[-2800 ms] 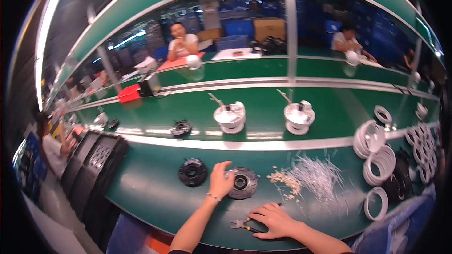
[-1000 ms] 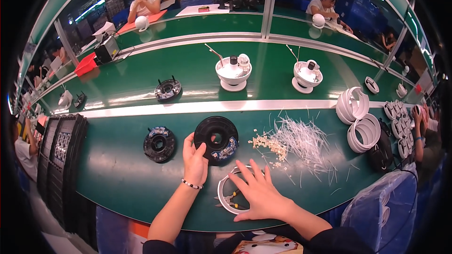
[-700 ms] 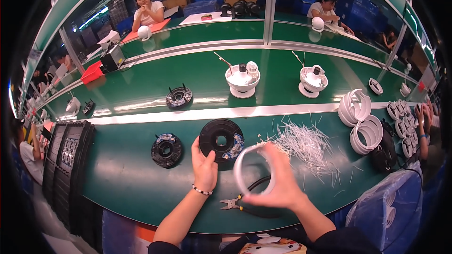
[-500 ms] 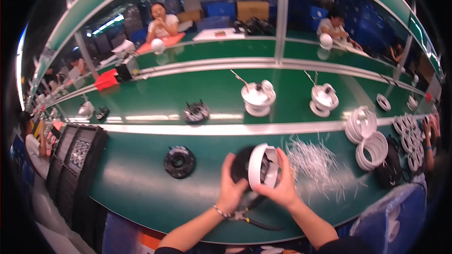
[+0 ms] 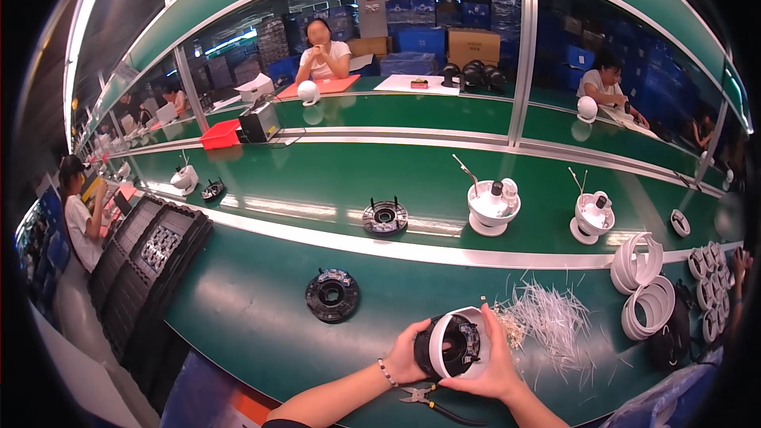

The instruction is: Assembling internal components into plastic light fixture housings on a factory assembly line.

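Cupping white ring (image 5: 436, 346) around black disc (image 5: 458, 360); hands (image 5: 404, 357) (image 5: 499, 366) near bench (image 5: 254, 309) edge, room leftward.

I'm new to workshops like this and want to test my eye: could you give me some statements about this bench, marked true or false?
1. The right hand grips a white ring. True.
2. The left hand holds the diagonal cutters. False: they lie on the green bench, and that hand holds a black round part.
3. Two white bowl-shaped housings stand upright beyond the hands. True.
4. The heap of thin white strips lies to the left of both hands. False: it lies to their right.
5. A red bin sits on the far side of the bench. True.
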`<state>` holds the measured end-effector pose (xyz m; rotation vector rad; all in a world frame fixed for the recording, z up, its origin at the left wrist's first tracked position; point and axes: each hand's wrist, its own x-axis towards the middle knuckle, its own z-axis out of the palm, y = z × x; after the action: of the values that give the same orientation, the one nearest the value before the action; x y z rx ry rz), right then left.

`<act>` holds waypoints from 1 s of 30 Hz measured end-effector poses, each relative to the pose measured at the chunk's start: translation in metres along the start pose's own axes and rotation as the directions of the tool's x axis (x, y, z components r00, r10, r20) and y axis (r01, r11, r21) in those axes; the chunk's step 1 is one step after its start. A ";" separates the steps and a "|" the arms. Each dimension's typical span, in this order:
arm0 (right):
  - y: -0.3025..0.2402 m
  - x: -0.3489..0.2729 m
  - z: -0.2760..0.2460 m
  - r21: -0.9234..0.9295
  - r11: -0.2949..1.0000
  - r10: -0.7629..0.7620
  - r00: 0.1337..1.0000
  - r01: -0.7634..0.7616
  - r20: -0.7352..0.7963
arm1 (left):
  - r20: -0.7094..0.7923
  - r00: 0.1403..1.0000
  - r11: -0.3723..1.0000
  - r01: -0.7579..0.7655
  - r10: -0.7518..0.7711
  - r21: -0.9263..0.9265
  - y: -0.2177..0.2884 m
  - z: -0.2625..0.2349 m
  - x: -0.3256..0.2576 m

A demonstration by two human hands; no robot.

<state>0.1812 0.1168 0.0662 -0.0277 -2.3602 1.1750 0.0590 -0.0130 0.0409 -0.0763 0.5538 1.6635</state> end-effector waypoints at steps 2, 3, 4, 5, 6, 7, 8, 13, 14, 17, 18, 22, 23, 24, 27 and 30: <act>0.001 -0.002 -0.001 0.055 0.998 0.020 1.000 -0.019 -0.017 | 0.062 0.997 0.998 -0.055 0.054 0.015 0.002 0.006 -0.004; 0.003 -0.003 -0.001 0.093 0.995 0.032 0.999 -0.029 -0.021 | 0.091 0.993 0.997 -0.073 0.071 0.022 0.002 0.013 -0.007; -0.001 -0.004 0.001 0.116 0.993 0.040 0.999 -0.037 -0.025 | 0.066 0.994 0.994 -0.091 0.087 0.061 -0.001 0.010 -0.006; -0.010 -0.005 0.001 0.001 1.000 -0.011 1.000 0.011 -0.025 | 0.055 0.997 0.996 -0.063 0.059 0.070 -0.006 0.004 -0.005; -0.018 -0.005 0.004 -0.113 0.992 -0.060 0.998 0.058 -0.020 | 0.001 0.988 0.971 -0.153 0.156 0.185 -0.014 0.005 -0.003; -0.018 -0.008 0.009 -0.151 0.986 -0.080 0.997 0.075 -0.023 | -0.035 0.967 0.925 -0.232 0.254 0.302 -0.022 0.009 -0.001; -0.020 -0.009 0.011 -0.148 0.986 -0.078 0.997 0.074 -0.024 | -0.066 0.967 0.920 -0.213 0.248 0.330 -0.027 0.011 -0.004; -0.024 -0.011 0.011 -0.202 0.970 -0.152 0.987 0.137 -0.061 | 0.041 0.991 0.985 -0.132 0.128 0.109 -0.022 0.028 -0.020; -0.022 -0.009 0.009 -0.195 0.972 -0.145 0.987 0.130 -0.067 | 0.080 0.989 0.985 -0.134 0.126 0.107 -0.021 0.024 -0.016; -0.021 0.003 0.014 -0.188 0.973 -0.137 0.991 0.135 0.003 | -0.062 0.987 0.980 -0.138 0.148 0.145 -0.010 0.022 -0.018; -0.026 0.007 0.015 -0.188 0.970 -0.154 0.988 0.154 0.014 | -0.041 0.987 0.978 -0.145 0.153 0.151 -0.006 0.017 -0.022; -0.023 0.014 0.000 -0.160 0.976 -0.132 0.986 0.148 0.106 | 0.219 0.966 0.969 -0.179 0.140 0.169 0.000 0.005 -0.015; -0.020 0.015 -0.001 -0.160 0.973 -0.151 0.983 0.167 0.103 | 0.215 0.968 0.965 -0.175 0.132 0.196 0.000 0.006 -0.014; -0.019 0.014 -0.003 -0.168 0.974 -0.138 0.985 0.153 0.101 | 0.217 0.969 0.968 -0.162 0.119 0.191 -0.004 0.007 -0.011; -0.014 0.012 0.001 -0.183 0.974 -0.116 0.989 0.130 0.090 | 0.135 0.969 0.938 -0.236 0.208 0.255 -0.010 0.006 -0.010; -0.012 0.006 0.006 -0.208 0.975 -0.077 0.997 0.082 0.030 | 0.177 0.951 0.923 -0.293 0.254 0.249 -0.017 0.003 -0.010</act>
<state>0.1756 0.1060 0.0751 0.0080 -2.4702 0.8899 0.0783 -0.0197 0.0422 0.3335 0.7045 1.8300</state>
